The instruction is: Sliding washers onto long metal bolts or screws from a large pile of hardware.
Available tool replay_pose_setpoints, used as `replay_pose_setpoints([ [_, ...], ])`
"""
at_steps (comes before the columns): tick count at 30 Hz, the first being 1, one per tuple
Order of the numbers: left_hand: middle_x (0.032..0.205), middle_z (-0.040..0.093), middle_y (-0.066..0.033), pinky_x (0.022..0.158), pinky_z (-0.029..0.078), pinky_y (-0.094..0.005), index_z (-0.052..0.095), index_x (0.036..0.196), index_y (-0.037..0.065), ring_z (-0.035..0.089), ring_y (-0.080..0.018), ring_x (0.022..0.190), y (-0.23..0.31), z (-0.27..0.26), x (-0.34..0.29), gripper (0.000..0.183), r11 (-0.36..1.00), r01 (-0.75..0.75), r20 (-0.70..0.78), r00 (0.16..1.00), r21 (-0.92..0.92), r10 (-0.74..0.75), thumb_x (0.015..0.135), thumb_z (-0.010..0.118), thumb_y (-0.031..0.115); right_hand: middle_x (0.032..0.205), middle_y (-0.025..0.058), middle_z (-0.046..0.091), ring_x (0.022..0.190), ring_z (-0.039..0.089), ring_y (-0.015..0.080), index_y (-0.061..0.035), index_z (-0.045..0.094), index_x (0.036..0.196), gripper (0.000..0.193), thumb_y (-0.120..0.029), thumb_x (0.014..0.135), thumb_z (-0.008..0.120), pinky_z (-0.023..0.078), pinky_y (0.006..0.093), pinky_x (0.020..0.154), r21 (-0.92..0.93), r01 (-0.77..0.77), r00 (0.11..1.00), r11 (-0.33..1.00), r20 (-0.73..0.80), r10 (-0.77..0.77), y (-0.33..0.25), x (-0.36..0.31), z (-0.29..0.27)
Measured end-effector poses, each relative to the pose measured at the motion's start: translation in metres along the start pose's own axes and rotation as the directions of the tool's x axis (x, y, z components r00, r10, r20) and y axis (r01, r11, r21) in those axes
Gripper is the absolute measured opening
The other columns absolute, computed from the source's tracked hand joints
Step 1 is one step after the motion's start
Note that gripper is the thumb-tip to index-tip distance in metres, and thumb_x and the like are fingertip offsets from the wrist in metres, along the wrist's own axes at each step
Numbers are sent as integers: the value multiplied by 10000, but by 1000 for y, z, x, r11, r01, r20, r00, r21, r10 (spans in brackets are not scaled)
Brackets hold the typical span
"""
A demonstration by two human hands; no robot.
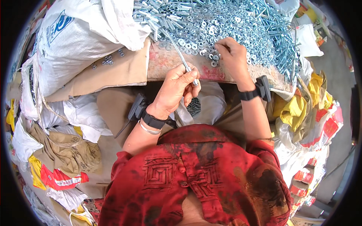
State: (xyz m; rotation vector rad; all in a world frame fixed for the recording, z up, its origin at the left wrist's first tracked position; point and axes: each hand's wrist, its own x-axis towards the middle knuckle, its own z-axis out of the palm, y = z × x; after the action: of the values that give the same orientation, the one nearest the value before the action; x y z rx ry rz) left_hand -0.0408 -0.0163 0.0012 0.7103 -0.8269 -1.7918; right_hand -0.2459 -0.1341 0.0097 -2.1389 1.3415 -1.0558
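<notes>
In my left hand [177, 84] is a long, thin silver bolt [177, 49], gripped near its thicker lower end between thumb and fingers. It slants up and to the left over the worktable's edge. My right hand [233, 56] reaches over the pile of washers [205, 28], its thumb and fingers bent together just above the near washers. Whatever those fingertips may hold is hidden. Beside the washers lie metal sleeves [166, 15] on the left and a heap of long bolts [281, 45] on the right.
A bulging white woven sack [75, 41] stands at the left on a cardboard sheet [109, 73], with several small nuts [108, 60] beside it. The stained table edge [166, 69] runs in front of me. Crumpled yellow bags [294, 109] lie at the right. Below the table is a whitish bag [209, 103] with metal pieces.
</notes>
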Motion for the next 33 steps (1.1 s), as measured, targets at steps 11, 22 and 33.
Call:
replay_pose_setpoints([
  [11,651,584,-55,369,342,-196,526,951,85,423,-58,399,-4,-7,2,175,1000,5,-31,1000,16,-4,1010,566,245,904,140,602,800,636,370,-102,641,921,100,-186,886,598,504,471,663,-544,56,998,837,5,-63,-5,8,17],
  [22,635,586,-56,371,337,-193,544,966,70,421,-53,393,-3,-7,1,182,999,-1,-10,1000,42,1,1002,582,243,821,140,674,697,660,277,-12,661,957,111,-83,880,623,517,369,656,-14,-77,960,997,269,78,-17,-28,-16],
  [33,635,587,-45,379,318,-171,556,969,66,415,-37,391,-5,-6,-1,187,983,-4,14,1000,185,1,999,588,248,862,190,663,844,635,426,-42,577,988,195,-155,851,657,488,494,724,-516,-32,947,856,258,191,-37,-33,-9],
])
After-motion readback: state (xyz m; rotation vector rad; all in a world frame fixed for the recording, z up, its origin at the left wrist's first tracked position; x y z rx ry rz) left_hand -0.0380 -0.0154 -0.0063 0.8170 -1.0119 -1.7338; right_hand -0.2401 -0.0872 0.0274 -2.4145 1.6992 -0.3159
